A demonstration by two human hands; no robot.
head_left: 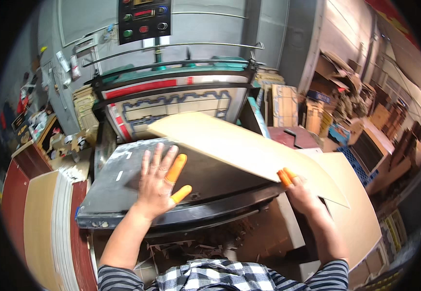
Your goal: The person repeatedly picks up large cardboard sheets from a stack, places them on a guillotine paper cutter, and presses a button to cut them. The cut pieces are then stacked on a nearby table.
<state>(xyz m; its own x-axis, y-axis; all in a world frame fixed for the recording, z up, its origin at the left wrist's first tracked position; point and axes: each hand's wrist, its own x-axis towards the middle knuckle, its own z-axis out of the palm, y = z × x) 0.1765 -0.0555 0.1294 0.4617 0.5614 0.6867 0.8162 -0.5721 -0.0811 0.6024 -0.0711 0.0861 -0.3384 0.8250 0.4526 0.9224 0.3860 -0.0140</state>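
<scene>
A large tan cardboard sheet (239, 145) is tilted over the black bed (123, 179) of a die-cutting press. My right hand (297, 189), with orange finger cots, grips the sheet's near edge; the thumb lies underneath, out of sight. My left hand (159, 182) is spread over the bed's left half, fingers apart, with orange cots on the thumb and index finger. It holds nothing. Behind the bed stands the upright die board (176, 109), with blue-grey outlines on pale wood.
A control panel (144, 22) with coloured buttons hangs above the press. More tan sheets (353, 208) lie at my right. Stacked boards (41, 218) stand at my left. Scraps litter the floor below the bed. A blue pallet (358, 167) is farther right.
</scene>
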